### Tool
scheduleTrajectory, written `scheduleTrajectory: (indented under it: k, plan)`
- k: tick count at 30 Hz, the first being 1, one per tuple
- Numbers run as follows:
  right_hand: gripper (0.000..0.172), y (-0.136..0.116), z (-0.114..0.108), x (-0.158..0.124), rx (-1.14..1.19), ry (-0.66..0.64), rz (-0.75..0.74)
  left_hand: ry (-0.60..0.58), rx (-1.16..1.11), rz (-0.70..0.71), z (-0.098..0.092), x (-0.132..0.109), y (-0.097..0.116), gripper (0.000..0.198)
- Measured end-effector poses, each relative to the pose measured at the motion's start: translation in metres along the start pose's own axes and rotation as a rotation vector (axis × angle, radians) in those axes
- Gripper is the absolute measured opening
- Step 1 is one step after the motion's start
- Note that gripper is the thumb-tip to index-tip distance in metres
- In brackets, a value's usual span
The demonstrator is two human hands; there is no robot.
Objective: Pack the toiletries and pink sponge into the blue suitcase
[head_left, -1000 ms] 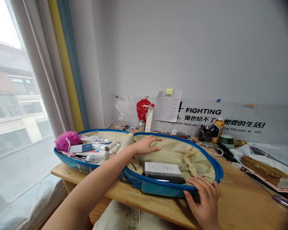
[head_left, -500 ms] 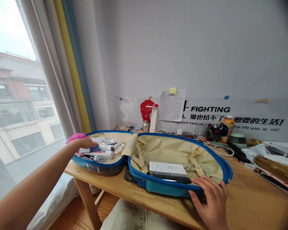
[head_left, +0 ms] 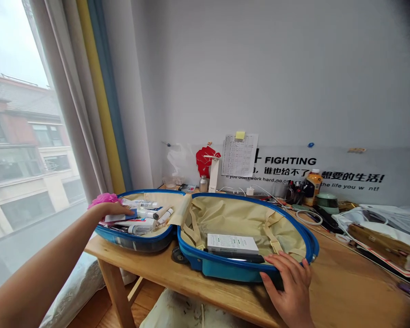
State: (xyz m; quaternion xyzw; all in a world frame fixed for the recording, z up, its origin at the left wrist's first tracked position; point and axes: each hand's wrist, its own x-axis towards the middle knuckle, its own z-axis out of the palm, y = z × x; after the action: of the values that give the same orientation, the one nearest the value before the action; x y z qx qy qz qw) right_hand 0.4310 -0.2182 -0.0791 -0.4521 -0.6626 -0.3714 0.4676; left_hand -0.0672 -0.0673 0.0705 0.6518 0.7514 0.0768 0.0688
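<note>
Head view: the left hand (head_left: 114, 209) lies with fingers together on a small blue-and-white box (head_left: 120, 217) in the left shell of an open blue hard-shell suitcase (head_left: 225, 269), just beside a pink bath puff (head_left: 104, 198); whether it grips, I cannot tell. The right hand (head_left: 287, 284), fingers spread, rests on the near rim at about 4 o'clock. Toiletry tubes (head_left: 140, 225) crowd that left shell, so lifting items slowly, clear of their neighbours, would suit them, with the right hand bracing the case on the table (head_left: 140, 269). Against the oldest frame, the left hand has crossed from the right shell's beige lining (head_left: 239, 218) to the 9 o'clock shell; the right hand stays on the rim.
</note>
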Motion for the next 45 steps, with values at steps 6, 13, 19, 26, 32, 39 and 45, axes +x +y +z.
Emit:
scheduleTrajectory:
  k: [6, 13, 19, 26, 32, 39, 45]
  plan:
    - [0.023, 0.002, 0.000, -0.005, -0.006, -0.025, 0.020, -0.036, -0.029, 0.037, -0.018, -0.005, 0.054, 0.084]
    - [0.028, 0.000, 0.001, -0.007, 0.005, 0.010, 0.059, -0.101, -0.198, 0.583, 0.006, -0.049, 0.204, 0.085]
    - [0.045, -0.002, 0.004, -0.011, 0.070, 0.111, 0.096, -0.226, -0.151, 0.977, 0.075, -0.079, 0.330, 0.095]
    - [0.047, -0.006, 0.000, -0.009, 0.080, 0.106, 0.093, -0.342, -0.029, 1.059, 0.143, -0.099, 0.380, 0.096]
    - [0.039, -0.005, 0.001, -0.013, 0.059, 0.073, 0.127, -0.482, 0.021, 1.044, 0.145, -0.092, 0.366, 0.086]
    - [0.038, -0.005, 0.001, -0.012, 0.070, 0.086, 0.110, -0.547, 0.056, 1.053, 0.140, -0.085, 0.366, 0.098]
    - [0.039, -0.005, 0.000, -0.013, 0.031, 0.058, 0.087, -0.572, 0.073, 1.085, 0.137, -0.083, 0.367, 0.091]
